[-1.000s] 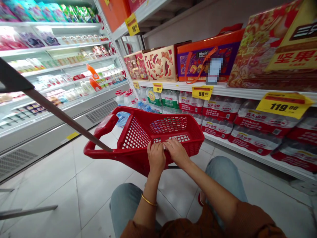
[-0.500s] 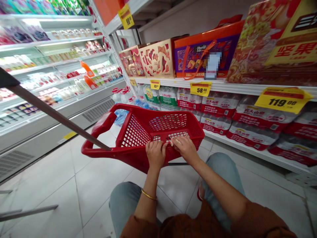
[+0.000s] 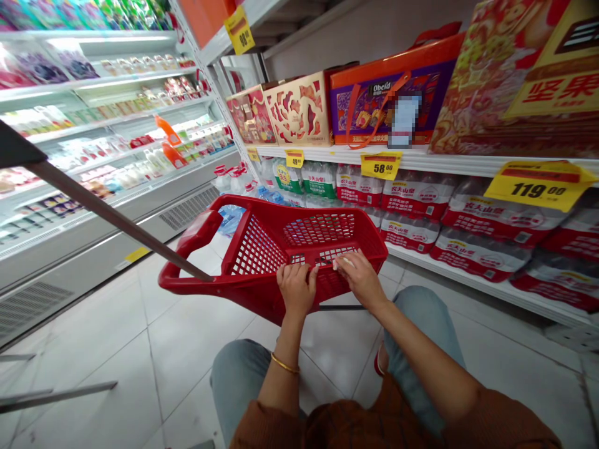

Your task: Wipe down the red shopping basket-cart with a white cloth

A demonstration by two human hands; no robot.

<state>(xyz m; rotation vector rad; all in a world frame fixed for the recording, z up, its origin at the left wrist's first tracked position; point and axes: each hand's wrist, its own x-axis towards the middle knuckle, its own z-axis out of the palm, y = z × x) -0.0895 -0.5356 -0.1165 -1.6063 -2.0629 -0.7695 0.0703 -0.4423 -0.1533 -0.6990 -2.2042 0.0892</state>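
A red plastic shopping basket (image 3: 262,243) with latticed walls stands on the tiled floor in front of my knees. My left hand (image 3: 296,289) grips its near rim with curled fingers; a gold bangle sits on that wrist. My right hand (image 3: 360,277) rests on the same rim a little to the right, fingers bent over the edge. The basket looks empty inside. Its long grey pull handle (image 3: 103,212) slants up to the left edge of the view.
Shelves on the right hold shrink-wrapped water bottle packs (image 3: 412,231) low down and gift boxes (image 3: 304,109) above, with yellow price tags (image 3: 380,165). A refrigerated display case (image 3: 93,156) runs along the left. Grey metal bars (image 3: 56,396) lie near the floor at the lower left.
My two hands have drawn slightly apart along the basket rim, the right one sliding to the right. The view has shifted a little; the basket stays in place.
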